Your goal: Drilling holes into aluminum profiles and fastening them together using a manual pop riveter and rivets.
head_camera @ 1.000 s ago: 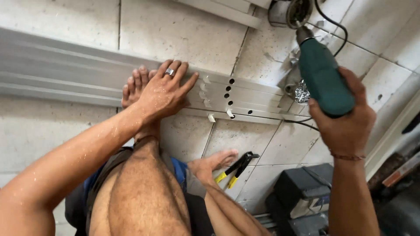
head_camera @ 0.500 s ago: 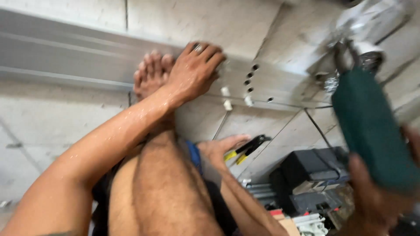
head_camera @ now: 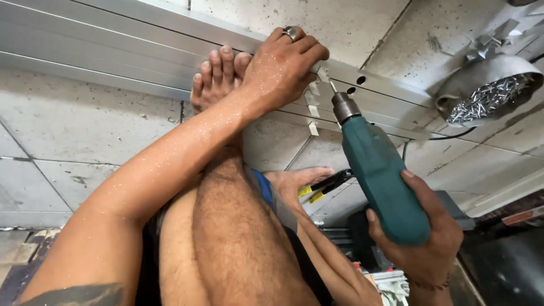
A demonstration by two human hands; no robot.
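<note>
A long aluminium profile [head_camera: 113, 42] lies across the tiled floor, with drilled holes and small white clips near its right part. My left hand [head_camera: 283, 68], a ring on one finger, presses down on the profile beside the holes, and my bare foot [head_camera: 212, 79] rests on it too. My right hand [head_camera: 422, 249] grips a green electric drill [head_camera: 379, 175], its bit touching the profile just right of my left fingers.
A metal bowl of screws [head_camera: 490, 93] sits on the floor at the upper right. Pliers with yellow-black handles [head_camera: 326, 184] lie by my other foot. A dark case [head_camera: 362, 232] stands behind the drill, and a cable runs along the tiles.
My right hand has brought the drill from the upper right down to the profile, bit now at the holes. My left hand stays pressed on the profile; the view has shifted closer.
</note>
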